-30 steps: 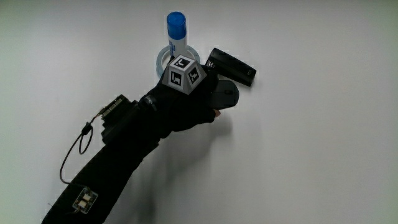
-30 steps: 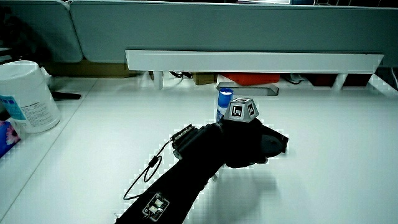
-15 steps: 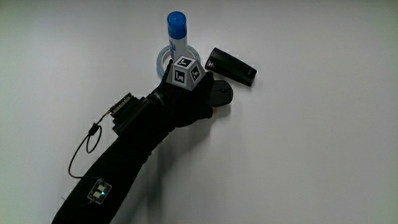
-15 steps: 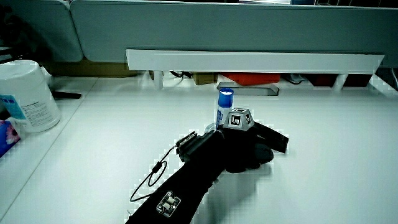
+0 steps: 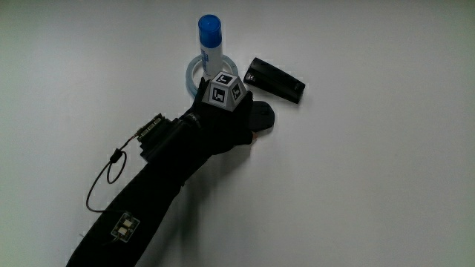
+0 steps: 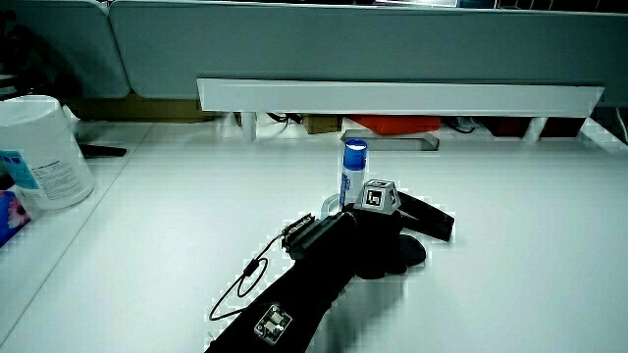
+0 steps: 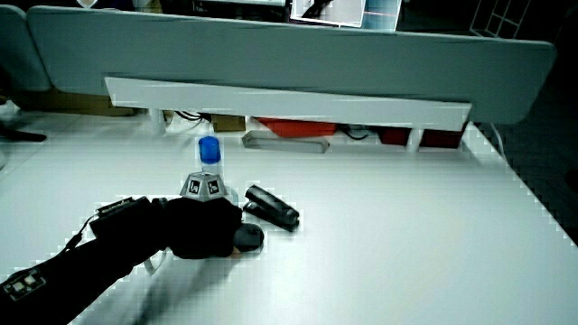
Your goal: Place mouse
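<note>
Mouse (image 5: 261,117) sat near the middle of the main view. It looked to be resting on the table (image 5: 386,193), but contact wasn't fully clear. Only its end farther from the forearm showed; the rest was under the hand (image 5: 223,122). Fingers were curled down over the mouse body in a narrow grip, holding it. Marker cube (image 5: 226,90) on the back of the hand was tilted.

- Black box (image 5: 276,80): flat on the table just beside the mouse, farther from the person, with a small gap between them.
- Bottle (image 5: 210,41) with a blue cap: upright, standing inside a pale tape ring (image 5: 194,70). The ring was right next to the cube, partly hidden by the hand.
- Forearm (image 5: 156,185): ran from the hand back toward the person. It carried a small module (image 5: 151,127) near the wrist and a thin cable loop (image 5: 104,185) lying on the table beside it.

Both side views agreed:
- Hand (image 6: 378,245) (image 7: 203,230) was low on the table.
- Mouse (image 6: 412,252) (image 7: 247,238) poked out from under the fingers.
- Box (image 6: 429,218) (image 7: 272,207) was close by.
- Bottle (image 6: 354,172) (image 7: 209,162) stood upright just past the cube.

In a side view, a white wipes tub (image 6: 39,152) stood well apart from all that, at the table's edge. Low partition (image 6: 392,96) ran along the table.
</note>
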